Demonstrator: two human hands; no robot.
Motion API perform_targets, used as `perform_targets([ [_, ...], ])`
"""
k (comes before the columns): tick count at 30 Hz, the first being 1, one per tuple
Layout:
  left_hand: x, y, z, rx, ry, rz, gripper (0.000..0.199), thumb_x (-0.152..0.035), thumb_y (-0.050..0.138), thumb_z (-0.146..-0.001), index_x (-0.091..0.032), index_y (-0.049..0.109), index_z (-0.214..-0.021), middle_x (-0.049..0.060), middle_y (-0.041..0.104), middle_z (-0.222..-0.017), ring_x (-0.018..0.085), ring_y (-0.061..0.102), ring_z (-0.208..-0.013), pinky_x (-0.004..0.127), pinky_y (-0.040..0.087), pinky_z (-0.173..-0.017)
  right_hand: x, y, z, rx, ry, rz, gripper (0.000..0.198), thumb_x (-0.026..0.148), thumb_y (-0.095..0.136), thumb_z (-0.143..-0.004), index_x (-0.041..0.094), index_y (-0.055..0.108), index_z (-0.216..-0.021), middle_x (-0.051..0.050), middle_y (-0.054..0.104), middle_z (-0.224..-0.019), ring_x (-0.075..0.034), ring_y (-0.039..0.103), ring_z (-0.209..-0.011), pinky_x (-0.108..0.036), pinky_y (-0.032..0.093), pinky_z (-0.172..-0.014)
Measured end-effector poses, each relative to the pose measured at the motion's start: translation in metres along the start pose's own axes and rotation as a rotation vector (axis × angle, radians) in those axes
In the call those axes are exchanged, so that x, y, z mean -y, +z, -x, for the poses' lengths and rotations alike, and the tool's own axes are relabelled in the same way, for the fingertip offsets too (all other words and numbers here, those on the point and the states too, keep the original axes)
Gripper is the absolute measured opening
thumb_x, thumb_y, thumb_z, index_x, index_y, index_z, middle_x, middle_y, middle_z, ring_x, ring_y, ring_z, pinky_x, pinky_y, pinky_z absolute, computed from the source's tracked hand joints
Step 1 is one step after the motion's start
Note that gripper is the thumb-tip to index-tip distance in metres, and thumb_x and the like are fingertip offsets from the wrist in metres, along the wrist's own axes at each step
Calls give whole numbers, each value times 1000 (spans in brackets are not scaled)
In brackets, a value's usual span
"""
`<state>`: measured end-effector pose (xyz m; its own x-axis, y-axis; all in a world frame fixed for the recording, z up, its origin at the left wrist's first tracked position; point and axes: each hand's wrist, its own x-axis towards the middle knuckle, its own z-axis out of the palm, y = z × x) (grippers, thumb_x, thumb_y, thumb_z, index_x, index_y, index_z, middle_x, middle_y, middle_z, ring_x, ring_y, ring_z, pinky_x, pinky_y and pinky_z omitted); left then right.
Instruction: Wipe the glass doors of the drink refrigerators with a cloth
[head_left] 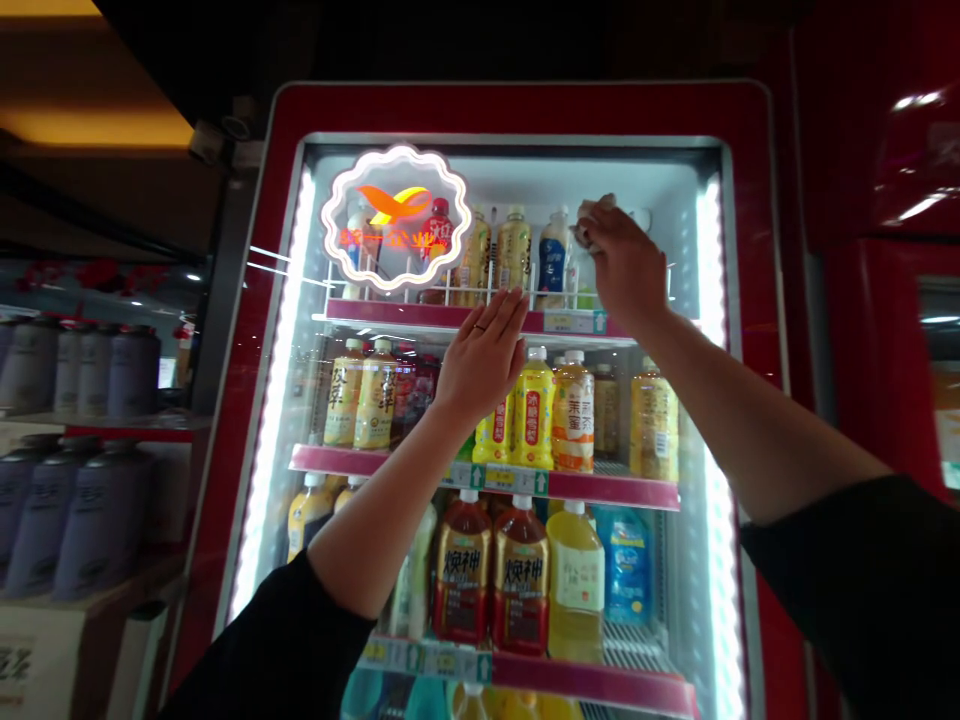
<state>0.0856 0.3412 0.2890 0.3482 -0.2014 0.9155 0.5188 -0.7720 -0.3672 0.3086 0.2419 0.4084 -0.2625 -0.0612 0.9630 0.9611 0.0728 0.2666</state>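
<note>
1. Nearest to me are my black sleeves, ending around the elbows; both bare forearms reach up toward the drinks cooler.
2. My left hand is flat, fingers straight and together, a ring on one of them. It holds nothing and appears braced against the glass door, in front of the top shelf's pink edge strip.
3. My right hand is higher, its fingers curled round a crumpled pale cloth. The cloth is at the upper right of the glass, seemingly pressed to it.
4. I judge the step in hand to be wiping the upper part of the door. The next move calls for steady, even pressure, the cloth between my fingers and the pane, and the left palm bearing lightly.
5. The glowing sign sits at the door's upper left, apart from the cloth; a stroke that way would call for care around its scalloped rim.
6. Behind the glass, bottles stand upright on the shelves, out of my hands' reach.
</note>
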Motion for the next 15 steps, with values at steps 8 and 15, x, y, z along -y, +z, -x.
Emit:
perform_targets([
  [8,8,1,1,-25,54,39,58,-24,33,-116,-13,48,-171,11,46,-180,24,39,-171,48,36,-143,29,-10,33,148,-97,61,67,13,45,-102,39,63,-162,9,60,-169,-28,50,-164,-62,48,-136],
  [15,52,-18,6,-45,90,0,56,-27,36,-117,-14,50,-169,10,50,-178,22,43,-169,45,38,-142,17,1,5,14,5,98,62,19,44,-103,38,68,-157,7,65,-164,-30,54,-161,-66,50,-134],
])
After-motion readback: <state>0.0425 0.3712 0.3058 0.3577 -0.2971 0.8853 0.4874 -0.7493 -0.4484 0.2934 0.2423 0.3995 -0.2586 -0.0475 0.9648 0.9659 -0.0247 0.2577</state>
